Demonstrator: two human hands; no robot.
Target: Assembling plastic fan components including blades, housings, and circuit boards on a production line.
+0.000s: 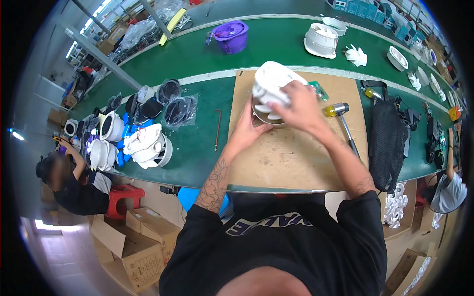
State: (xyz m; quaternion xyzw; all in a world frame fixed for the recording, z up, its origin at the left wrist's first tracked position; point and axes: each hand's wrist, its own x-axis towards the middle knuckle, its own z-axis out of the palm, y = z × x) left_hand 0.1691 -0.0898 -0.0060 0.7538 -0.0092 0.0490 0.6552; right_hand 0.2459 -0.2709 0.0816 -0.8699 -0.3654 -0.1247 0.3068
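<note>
A white plastic fan housing (pixel 269 79) is raised above a brown cardboard sheet (pixel 281 165) on the bench. My left hand (pixel 247 129) cups its lower left side, the fingers wrapped around it. My right hand (pixel 302 109), somewhat blurred by motion, grips the upper right side, where white blades or ribs show beneath the fingers. The inside of the housing is mostly covered by that hand. Just beyond my right hand lies a small green circuit board (pixel 320 92). To its right rests a mallet (pixel 337 109) with a yellow and black head.
A thin hooked rod (pixel 217 130) lies left of the cardboard, near several white housings (pixel 146 147) and black round mesh covers (pixel 178 111). A black mesh bag (pixel 386 148) sits at right. The green conveyor (pixel 276 42) carries a purple fan housing (pixel 232 37) and white fan parts. People work on both sides.
</note>
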